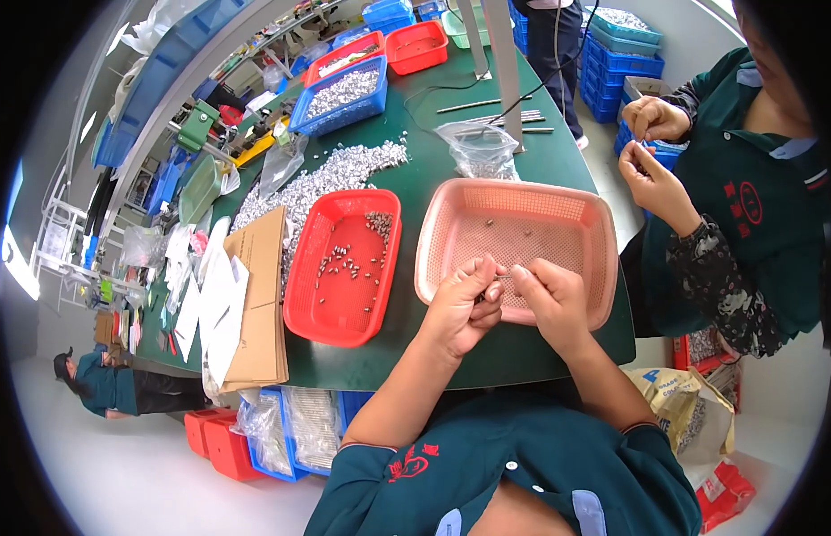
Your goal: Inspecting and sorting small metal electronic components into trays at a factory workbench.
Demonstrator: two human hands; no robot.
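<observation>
Clock directions are taken from the two hands, with twelve straight ahead. Nearest, the left hand (469, 308) is turned partly palm up, its thumb and forefinger closed on a small piece (502, 271) while the other fingers are curled in; something dark seems to be tucked within them, too small to be told. The right hand (551, 304) is drawn into a pinch from the other side, but whether the piece is gripped by it too cannot be told.

The small piece is thus set between the two sets of fingertips, at about one to two o'clock from the left hand's middle and ten from the right's. Neither hand can be judged clearly nearer; its long axis seems to be laid roughly nine to three, though it is partly hidden.

Both hands are held over the near side of the pink basket (523, 192), in which two loose pieces (527, 232) are seen at about twelve. The red tray (344, 317), strewn with metal pieces (378, 223), is placed between nine and ten on the green bench (380, 357).

Farther off, a silver heap (344, 174) is spread at half past ten, a clear bag (482, 156) is stood near twelve, and a filled blue tray (344, 94) is set near eleven.
</observation>
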